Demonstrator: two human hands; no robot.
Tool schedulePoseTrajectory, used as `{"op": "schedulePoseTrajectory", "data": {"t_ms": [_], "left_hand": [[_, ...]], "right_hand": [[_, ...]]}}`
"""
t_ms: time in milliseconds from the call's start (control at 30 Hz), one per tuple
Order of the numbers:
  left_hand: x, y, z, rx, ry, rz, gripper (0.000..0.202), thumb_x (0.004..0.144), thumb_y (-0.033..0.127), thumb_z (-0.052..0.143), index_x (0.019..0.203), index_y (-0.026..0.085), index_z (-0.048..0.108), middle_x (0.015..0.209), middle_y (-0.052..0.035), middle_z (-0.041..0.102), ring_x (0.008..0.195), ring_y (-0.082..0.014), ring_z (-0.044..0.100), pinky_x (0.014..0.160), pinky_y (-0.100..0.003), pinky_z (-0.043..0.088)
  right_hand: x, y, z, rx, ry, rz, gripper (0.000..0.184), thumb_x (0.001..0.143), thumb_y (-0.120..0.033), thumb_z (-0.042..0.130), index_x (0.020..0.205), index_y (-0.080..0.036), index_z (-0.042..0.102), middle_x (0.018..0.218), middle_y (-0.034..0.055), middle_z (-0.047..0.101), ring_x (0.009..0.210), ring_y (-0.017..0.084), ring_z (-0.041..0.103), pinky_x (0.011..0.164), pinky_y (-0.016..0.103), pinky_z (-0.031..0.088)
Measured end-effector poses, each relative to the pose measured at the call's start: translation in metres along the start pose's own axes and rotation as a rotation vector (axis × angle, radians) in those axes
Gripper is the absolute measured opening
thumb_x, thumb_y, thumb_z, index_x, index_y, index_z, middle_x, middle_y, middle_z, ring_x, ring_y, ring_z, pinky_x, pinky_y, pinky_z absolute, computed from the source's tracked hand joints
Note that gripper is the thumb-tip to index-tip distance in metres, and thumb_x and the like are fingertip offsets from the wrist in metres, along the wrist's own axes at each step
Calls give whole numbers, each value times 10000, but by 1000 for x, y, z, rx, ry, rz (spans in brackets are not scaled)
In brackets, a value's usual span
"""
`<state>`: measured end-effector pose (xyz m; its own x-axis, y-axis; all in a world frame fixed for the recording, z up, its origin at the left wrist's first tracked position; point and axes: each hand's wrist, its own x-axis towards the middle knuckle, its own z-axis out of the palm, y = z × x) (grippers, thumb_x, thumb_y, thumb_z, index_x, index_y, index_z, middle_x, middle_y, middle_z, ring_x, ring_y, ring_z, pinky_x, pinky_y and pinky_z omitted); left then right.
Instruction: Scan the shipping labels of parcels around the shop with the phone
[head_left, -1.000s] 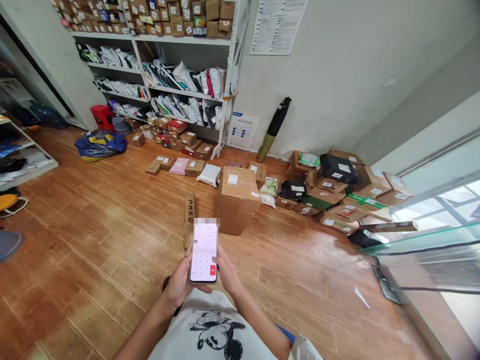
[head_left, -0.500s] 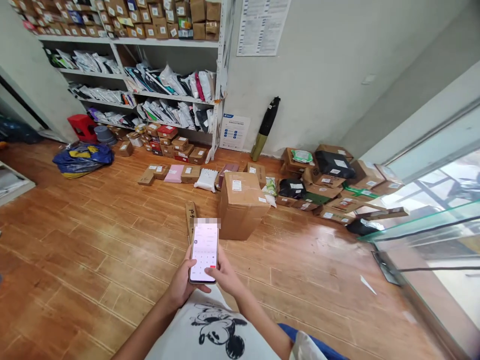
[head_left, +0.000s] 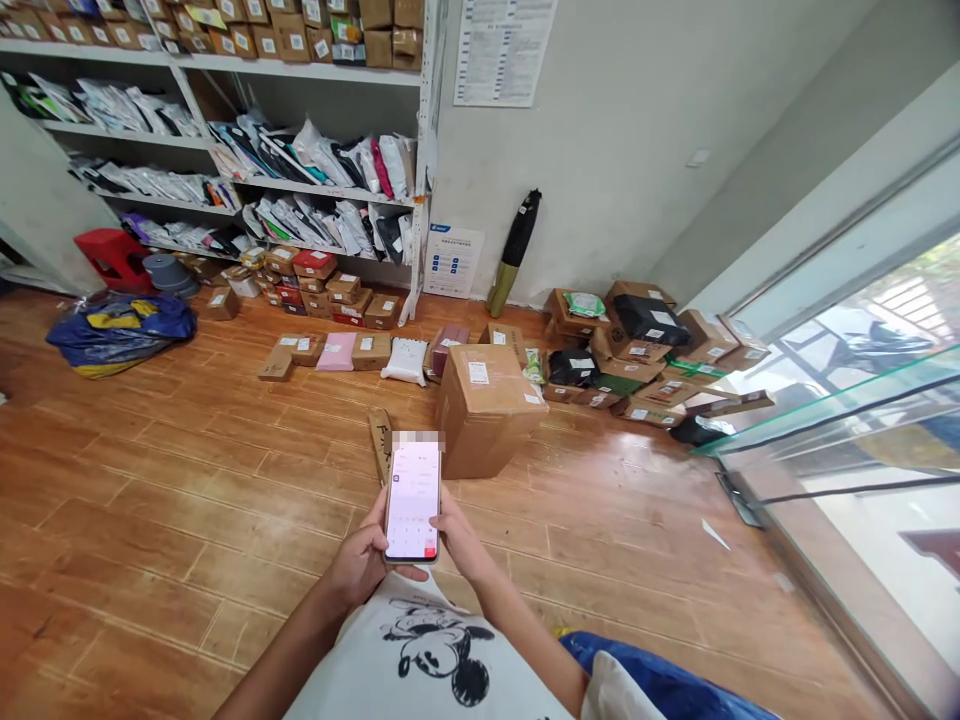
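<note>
I hold a smartphone (head_left: 412, 500) upright in front of my chest, its lit screen facing me. My left hand (head_left: 358, 565) wraps round its left edge and bottom. My right hand (head_left: 458, 540) cups the right edge, thumb near the screen's lower right corner. Just beyond the phone, on the wooden floor, stands a large brown cardboard box (head_left: 485, 408) with a white label. A long narrow carton (head_left: 380, 443) lies beside it, partly hidden by the phone.
White shelves (head_left: 315, 185) at the back hold bagged parcels and small boxes. Small parcels (head_left: 337, 350) line the floor below. A heap of boxes (head_left: 645, 350) sits at the right wall by a glass counter (head_left: 840, 430). A blue sack (head_left: 120, 325) lies left.
The view has swung to the right: shelves and boxes slid left in the picture. Both hands keep the phone; the right thumb has shifted lower on the screen.
</note>
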<state>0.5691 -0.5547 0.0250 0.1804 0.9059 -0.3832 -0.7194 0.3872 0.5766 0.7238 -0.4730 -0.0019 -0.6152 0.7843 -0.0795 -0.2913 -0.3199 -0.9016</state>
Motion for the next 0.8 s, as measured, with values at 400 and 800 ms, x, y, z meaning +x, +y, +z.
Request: {"op": "schedulePoseTrajectory", "data": {"t_ms": [400,800], "left_hand": [[3,18,-30,-62,-59,-3,1138,669,131,537,1531,367,-168,1363,-97,585,961,-292,693,702,-398,614],[11,20,-26,80,85,34,864,854,555,623,1558,365,159,1510,-132,431,1206,-381,569,723,-443,619]], "right_hand": [[24,-3,32,-57,90,81,431,767,-376,726,1161,-228,637,1115,59,727,970,254,653,850,393,502],[40,11,35,69,138,17,481,806,-597,651,1103,-220,683,1084,56,737,974,245,641,900,366,468]]}}
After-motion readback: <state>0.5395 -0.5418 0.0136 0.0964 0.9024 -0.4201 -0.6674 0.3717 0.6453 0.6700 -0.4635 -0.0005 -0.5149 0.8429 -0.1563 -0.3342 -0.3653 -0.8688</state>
